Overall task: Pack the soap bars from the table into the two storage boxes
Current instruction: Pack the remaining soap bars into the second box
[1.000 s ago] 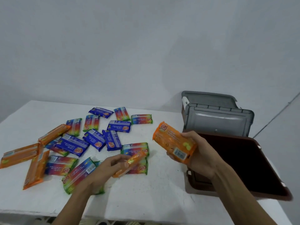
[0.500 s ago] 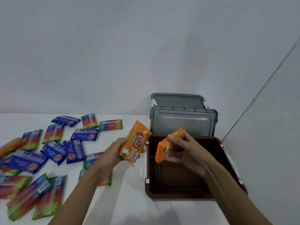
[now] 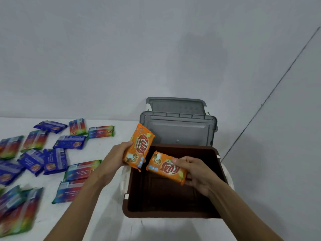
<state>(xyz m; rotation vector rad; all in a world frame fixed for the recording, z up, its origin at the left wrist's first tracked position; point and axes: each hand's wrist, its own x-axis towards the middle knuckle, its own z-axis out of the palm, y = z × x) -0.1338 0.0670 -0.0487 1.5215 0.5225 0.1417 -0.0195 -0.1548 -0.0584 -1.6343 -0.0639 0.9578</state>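
My left hand grips an orange soap bar held upright over the left rim of the open brown storage box. My right hand holds a second orange soap bar flat above the box's dark interior, which looks bare underneath. Behind the brown box stands a grey storage box with its grey lid tilted up. Several blue and rainbow-coloured soap bars lie scattered on the white table to the left.
The boxes stand at the table's right end, close to the grey wall. The corner of the wall runs diagonally at the right. The table's front edge is near the bottom of the view.
Both hands have carried their orange bars further over the brown box. The right bar turned from upright to flat and lower; the view shifted slightly right.
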